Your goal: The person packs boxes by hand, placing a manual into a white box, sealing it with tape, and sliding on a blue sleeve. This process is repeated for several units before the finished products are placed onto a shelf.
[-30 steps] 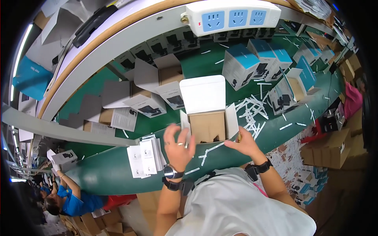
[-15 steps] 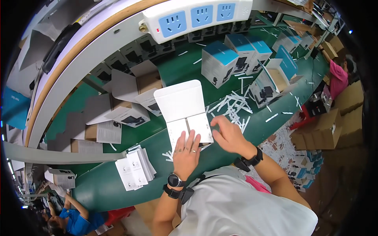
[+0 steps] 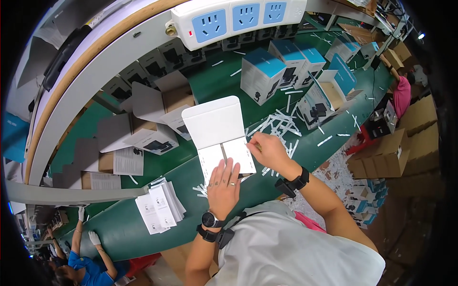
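In front of me on the green table stands a box (image 3: 213,121), its long white lid flap raised at the far side and two white inner flaps folded in, a narrow gap between them. My left hand (image 3: 223,185) lies with fingers outstretched across the near edge of those flaps. At the box's right edge my right hand (image 3: 268,151) is closed, thumb and fingertips pinched together; what they grip is too small to make out. Beyond that hand lies a pile of thin white paper strips (image 3: 281,126).
Printed leaflets (image 3: 160,207) are stacked at left. Open boxes (image 3: 155,138) stand behind them; closed blue-topped boxes (image 3: 262,74) and an open blue-lidded box (image 3: 324,102) stand far right. A power strip (image 3: 179,24) hangs overhead. A person in blue (image 3: 88,267) works at lower left.
My right hand has moved left to the box's edge and its fingers have closed. The left hand stays on the flaps. At lower left, the co-worker's gloved hands have moved apart.
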`<state>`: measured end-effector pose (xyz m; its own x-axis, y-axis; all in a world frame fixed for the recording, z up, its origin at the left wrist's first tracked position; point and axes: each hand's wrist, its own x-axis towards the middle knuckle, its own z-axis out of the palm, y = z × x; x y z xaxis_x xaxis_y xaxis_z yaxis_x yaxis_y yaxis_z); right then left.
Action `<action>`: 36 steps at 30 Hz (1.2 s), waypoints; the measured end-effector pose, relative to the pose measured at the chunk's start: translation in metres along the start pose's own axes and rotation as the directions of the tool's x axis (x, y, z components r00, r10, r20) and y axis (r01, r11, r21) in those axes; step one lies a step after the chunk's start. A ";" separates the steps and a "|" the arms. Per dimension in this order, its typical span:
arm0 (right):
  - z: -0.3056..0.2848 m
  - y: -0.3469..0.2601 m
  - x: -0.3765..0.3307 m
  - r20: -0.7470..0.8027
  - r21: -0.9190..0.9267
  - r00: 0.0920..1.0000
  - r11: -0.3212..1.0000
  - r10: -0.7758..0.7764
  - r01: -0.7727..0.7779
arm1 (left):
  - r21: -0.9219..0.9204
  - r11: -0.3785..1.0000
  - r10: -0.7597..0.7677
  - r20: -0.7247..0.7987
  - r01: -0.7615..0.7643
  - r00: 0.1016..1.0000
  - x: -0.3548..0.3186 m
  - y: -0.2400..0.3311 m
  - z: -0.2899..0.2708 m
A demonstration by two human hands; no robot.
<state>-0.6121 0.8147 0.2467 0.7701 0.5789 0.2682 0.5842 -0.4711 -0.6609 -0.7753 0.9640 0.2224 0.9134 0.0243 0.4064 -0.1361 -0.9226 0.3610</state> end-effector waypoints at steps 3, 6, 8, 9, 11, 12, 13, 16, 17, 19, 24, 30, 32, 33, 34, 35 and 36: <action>0.009 -0.012 0.001 -0.010 -0.001 0.999 0.999 -0.044 0.044 | 0.008 1.000 -0.002 0.013 0.002 1.000 -0.002 -0.004 0.002; 0.017 -0.038 0.002 -0.055 0.174 0.992 0.977 -0.114 0.122 | -0.002 1.000 -0.015 -0.006 0.015 1.000 0.000 -0.001 -0.001; 0.031 -0.059 0.013 0.011 0.152 0.990 0.978 -0.143 0.140 | 0.015 0.999 -0.030 -0.023 0.030 0.999 -0.008 -0.004 0.005; 0.039 -0.068 0.019 0.067 0.117 0.985 0.982 -0.158 0.149 | 0.019 0.999 -0.028 -0.036 0.029 0.999 -0.009 -0.005 0.006; 0.065 -0.076 0.029 0.098 0.065 0.980 0.984 -0.171 0.165 | 0.036 0.999 -0.016 -0.092 0.020 0.996 -0.010 -0.005 0.007; 0.076 -0.079 0.033 0.127 -0.022 0.970 0.977 -0.207 0.211 | 0.001 1.000 -0.012 -0.077 0.012 0.997 -0.011 -0.006 0.006; 0.084 -0.082 0.035 0.157 -0.110 0.958 0.960 -0.239 0.258 | -0.034 0.999 -0.005 -0.063 0.003 0.998 -0.012 -0.008 0.005; 0.094 -0.088 0.039 0.201 -0.065 0.943 0.957 -0.264 0.282 | -0.035 0.999 -0.004 0.013 0.005 1.000 -0.017 -0.013 0.001; 0.095 -0.091 0.041 0.244 0.006 0.926 0.956 -0.287 0.294 | -0.032 0.999 -0.029 0.048 0.030 0.998 -0.019 -0.013 0.000; 0.089 -0.096 0.041 0.296 0.345 0.926 0.930 -0.236 0.127 | -0.042 0.995 -0.083 0.072 0.086 0.994 -0.026 -0.012 0.004; -0.009 -0.057 0.097 -0.136 0.857 0.990 0.507 0.042 0.096 | 0.061 0.997 0.055 -0.023 -0.053 0.998 -0.019 -0.013 -0.009; -0.006 -0.018 0.141 0.616 0.541 0.764 0.604 0.189 -0.586 | -0.106 0.994 0.026 0.058 -0.020 0.998 -0.005 -0.020 -0.030; 0.007 -0.039 0.107 0.683 0.488 0.695 0.848 -0.225 -0.205 | -0.216 0.976 0.043 0.037 -0.034 0.998 -0.001 -0.031 -0.044; 0.000 -0.068 0.088 0.730 0.301 0.635 0.953 -0.254 0.035 | -0.208 0.978 0.020 0.037 -0.012 0.999 -0.011 -0.039 -0.043; 0.005 -0.066 0.062 0.652 0.155 0.631 0.888 -0.421 0.433 | -0.577 0.801 -0.147 0.071 0.161 0.987 -0.021 -0.044 -0.036; 0.000 -0.085 0.045 0.653 0.134 0.647 0.901 -0.394 0.413 | -0.836 0.463 -0.291 0.170 0.294 0.942 -0.030 -0.047 -0.032; 0.000 -0.094 0.034 0.603 0.103 0.699 0.906 -0.385 0.410 | -0.772 0.599 -0.269 0.056 0.213 0.961 -0.026 -0.042 -0.034</action>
<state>-0.6407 0.8783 0.3176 0.1590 0.9871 0.0193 0.8186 -0.1209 -0.5615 -0.8063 1.0152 0.2253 0.9363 0.2501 0.2464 -0.1832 -0.2507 0.9506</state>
